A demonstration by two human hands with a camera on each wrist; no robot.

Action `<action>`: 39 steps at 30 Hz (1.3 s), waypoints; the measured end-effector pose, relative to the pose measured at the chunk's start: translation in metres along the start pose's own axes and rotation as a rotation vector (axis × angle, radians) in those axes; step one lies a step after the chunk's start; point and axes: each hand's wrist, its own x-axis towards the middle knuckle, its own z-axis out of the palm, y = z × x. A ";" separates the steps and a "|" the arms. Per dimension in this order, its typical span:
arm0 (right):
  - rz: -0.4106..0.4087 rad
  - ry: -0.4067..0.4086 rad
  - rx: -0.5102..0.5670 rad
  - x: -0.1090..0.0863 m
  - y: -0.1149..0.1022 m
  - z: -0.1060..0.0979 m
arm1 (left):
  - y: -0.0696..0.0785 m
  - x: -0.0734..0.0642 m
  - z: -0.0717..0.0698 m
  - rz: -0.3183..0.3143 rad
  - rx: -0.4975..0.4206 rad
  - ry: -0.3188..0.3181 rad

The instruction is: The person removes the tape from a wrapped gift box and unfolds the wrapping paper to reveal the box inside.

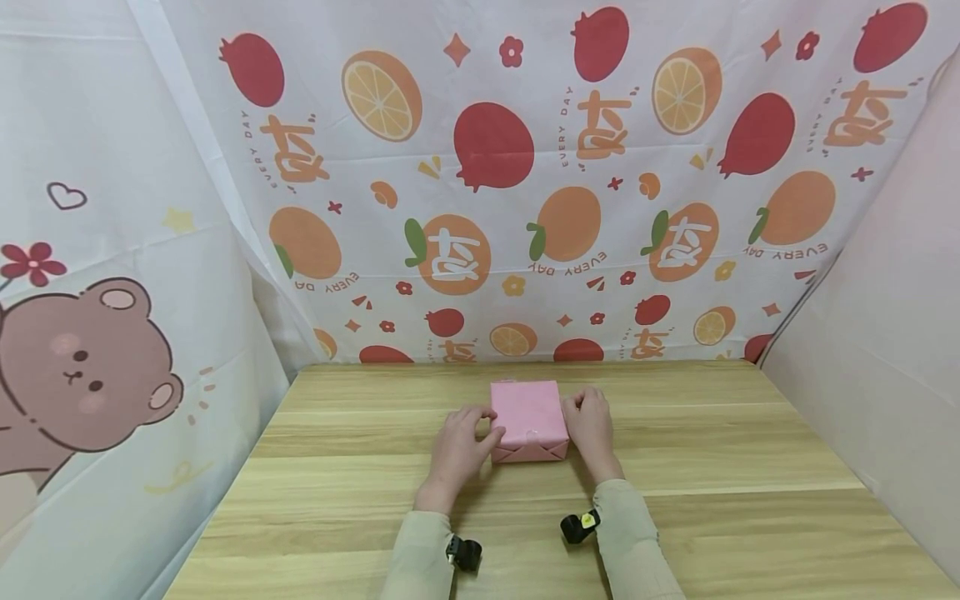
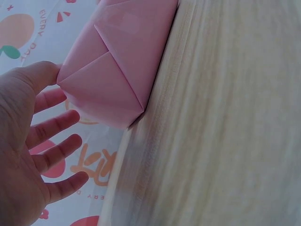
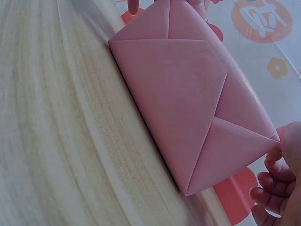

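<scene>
A box wrapped in pink paper [image 1: 529,414] sits flat on the table, folded flaps on its near side and a small bit of clear tape at the near top edge. My left hand [image 1: 463,450] is at the box's left side. Its thumb touches a corner, the other fingers [image 2: 57,127] are spread and relaxed, and the index fingertip is partly hidden behind the box. On the right side, my right hand [image 1: 591,425] touches another corner with the thumb. Its other fingers [image 3: 272,184] hang loosely bent beside the pink paper [image 3: 164,103].
The wood-grain table [image 1: 337,483] ends at a fruit-patterned cloth [image 1: 600,192] behind the box. A cloth with a bear print [image 1: 82,367] hangs at the left, and a pale wall covering [image 1: 885,358] stands at the right. Small black cameras [image 1: 465,554] are on both wrists.
</scene>
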 end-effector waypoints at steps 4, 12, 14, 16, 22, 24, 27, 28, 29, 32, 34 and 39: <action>0.001 0.002 -0.012 0.001 0.001 0.000 | 0.000 0.001 0.000 0.006 -0.004 0.007; 0.012 -0.029 -0.016 0.001 0.003 0.000 | -0.001 0.001 0.001 0.006 0.005 -0.003; 0.019 -0.045 -0.015 0.002 0.004 -0.001 | -0.001 0.001 0.001 0.001 0.004 -0.011; 0.026 -0.056 -0.014 0.002 0.005 0.000 | -0.001 0.001 0.000 -0.006 0.003 -0.024; 0.026 -0.057 -0.008 0.003 0.006 0.001 | -0.001 0.001 -0.001 -0.006 0.005 -0.046; 0.026 -0.052 -0.002 0.003 0.005 -0.001 | -0.001 0.001 -0.002 -0.004 0.004 -0.047; 0.025 -0.050 0.001 0.003 0.004 -0.003 | -0.001 0.001 -0.002 -0.007 0.000 -0.050; 0.023 -0.050 0.000 0.003 0.005 -0.004 | -0.001 0.001 -0.002 -0.009 -0.002 -0.051; 0.024 -0.049 0.001 0.003 0.004 -0.004 | -0.001 0.001 -0.002 -0.011 -0.005 -0.051; 0.028 -0.047 0.007 0.003 0.004 -0.006 | -0.001 0.001 -0.002 -0.017 -0.007 -0.051; 0.030 -0.042 0.010 0.003 0.004 -0.006 | 0.000 0.001 -0.002 -0.016 -0.007 -0.047; 0.011 -0.029 0.012 0.005 0.005 -0.006 | 0.000 0.001 -0.002 -0.014 -0.004 -0.038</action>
